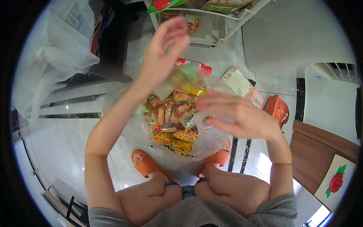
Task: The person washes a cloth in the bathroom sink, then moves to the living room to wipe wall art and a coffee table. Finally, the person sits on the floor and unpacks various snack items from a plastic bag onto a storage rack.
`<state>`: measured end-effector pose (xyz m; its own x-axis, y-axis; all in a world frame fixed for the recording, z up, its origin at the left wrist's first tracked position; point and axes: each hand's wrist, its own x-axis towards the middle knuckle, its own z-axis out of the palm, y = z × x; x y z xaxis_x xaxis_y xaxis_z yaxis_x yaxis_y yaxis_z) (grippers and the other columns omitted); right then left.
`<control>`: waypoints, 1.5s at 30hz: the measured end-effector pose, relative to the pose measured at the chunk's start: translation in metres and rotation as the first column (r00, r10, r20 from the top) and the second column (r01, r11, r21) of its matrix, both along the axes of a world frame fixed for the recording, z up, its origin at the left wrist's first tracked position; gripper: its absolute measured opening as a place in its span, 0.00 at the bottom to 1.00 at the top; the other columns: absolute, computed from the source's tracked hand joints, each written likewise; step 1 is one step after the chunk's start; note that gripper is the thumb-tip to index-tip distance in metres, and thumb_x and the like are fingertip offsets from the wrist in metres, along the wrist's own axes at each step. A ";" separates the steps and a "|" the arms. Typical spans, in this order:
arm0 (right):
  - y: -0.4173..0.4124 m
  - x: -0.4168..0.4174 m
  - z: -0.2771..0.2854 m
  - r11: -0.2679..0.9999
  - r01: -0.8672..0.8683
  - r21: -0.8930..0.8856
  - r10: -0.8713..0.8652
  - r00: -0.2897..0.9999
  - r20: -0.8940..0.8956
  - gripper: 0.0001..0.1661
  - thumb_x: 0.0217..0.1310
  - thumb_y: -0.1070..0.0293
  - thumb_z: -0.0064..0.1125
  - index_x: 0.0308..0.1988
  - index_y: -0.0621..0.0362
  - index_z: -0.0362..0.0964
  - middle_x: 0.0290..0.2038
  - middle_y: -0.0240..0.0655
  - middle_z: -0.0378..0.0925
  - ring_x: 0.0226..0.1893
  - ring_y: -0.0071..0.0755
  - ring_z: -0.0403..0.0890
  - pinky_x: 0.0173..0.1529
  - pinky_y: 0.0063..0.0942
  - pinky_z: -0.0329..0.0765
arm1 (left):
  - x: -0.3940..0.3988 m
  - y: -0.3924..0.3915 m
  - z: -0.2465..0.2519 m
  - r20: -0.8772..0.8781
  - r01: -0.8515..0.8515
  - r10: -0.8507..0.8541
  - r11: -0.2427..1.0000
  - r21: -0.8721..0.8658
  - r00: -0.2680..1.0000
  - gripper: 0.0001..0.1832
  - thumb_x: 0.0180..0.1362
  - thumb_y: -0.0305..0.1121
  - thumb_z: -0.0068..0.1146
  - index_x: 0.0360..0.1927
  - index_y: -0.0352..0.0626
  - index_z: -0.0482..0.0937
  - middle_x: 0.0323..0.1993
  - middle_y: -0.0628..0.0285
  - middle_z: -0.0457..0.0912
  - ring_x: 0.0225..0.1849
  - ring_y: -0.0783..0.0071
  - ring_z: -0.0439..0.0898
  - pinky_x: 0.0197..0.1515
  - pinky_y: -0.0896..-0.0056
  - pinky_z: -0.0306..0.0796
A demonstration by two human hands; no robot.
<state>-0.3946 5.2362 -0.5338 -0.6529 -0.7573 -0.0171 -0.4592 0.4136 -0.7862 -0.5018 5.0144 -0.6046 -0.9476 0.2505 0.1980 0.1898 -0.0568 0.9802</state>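
A translucent plastic bag (133, 130) stands on the floor between my feet, its mouth spread wide. Inside it lie several small wrapped snacks (170, 112), many in yellow and red packaging. A green and yellow packet (188, 75), blurred, is at the far side of the bag's mouth, touched by neither hand. My left hand (167, 48) is raised beyond the bag, near the white rack, with its fingers half curled, thumb apart and nothing visible in them. Over the bag's right side is my right hand (236, 113), blurred, fingers extended and holding nothing.
A white rack (236, 28) with packets on its tiers stands ahead. Beyond the bag lies a red package (195, 63); to its right are a printed flat pack (239, 82) and a red box (276, 109). Sheer white fabric (61, 48) hangs at left; a brown wooden surface (312, 147) is at right.
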 end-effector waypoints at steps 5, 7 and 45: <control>-0.047 0.009 -0.046 0.912 -0.305 0.274 0.241 0.939 0.246 0.12 0.64 0.70 0.51 0.44 0.66 0.74 0.46 0.49 0.78 0.50 0.49 0.78 0.53 0.44 0.76 | 0.099 -0.039 0.008 0.208 0.499 -0.461 0.710 -0.497 0.862 0.24 0.62 0.23 0.55 0.62 0.36 0.67 0.58 0.50 0.75 0.57 0.57 0.77 0.62 0.65 0.69; -0.055 -0.002 -0.081 0.782 -0.229 0.580 0.160 0.973 0.169 0.10 0.62 0.72 0.52 0.43 0.65 0.71 0.46 0.47 0.77 0.49 0.48 0.79 0.49 0.46 0.77 | 0.105 -0.046 -0.022 0.142 0.442 -0.476 0.609 -0.659 0.868 0.27 0.59 0.23 0.58 0.63 0.36 0.66 0.59 0.48 0.73 0.59 0.52 0.75 0.63 0.62 0.67; -0.027 -0.059 -0.031 0.961 0.175 -0.214 -0.202 0.972 -0.115 0.45 0.55 0.58 0.68 0.69 0.50 0.60 0.68 0.37 0.63 0.67 0.39 0.66 0.70 0.38 0.62 | 0.086 -0.054 0.034 0.790 -0.081 -0.219 0.944 0.320 0.573 0.19 0.62 0.33 0.58 0.56 0.40 0.75 0.53 0.60 0.79 0.57 0.69 0.77 0.60 0.59 0.70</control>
<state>-0.4539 5.2096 -0.5652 -0.7699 -0.5988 0.2206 -0.4954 0.3429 -0.7981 -0.4161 4.9600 -0.5711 -0.7249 0.3950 -0.5644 -0.6859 -0.3376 0.6447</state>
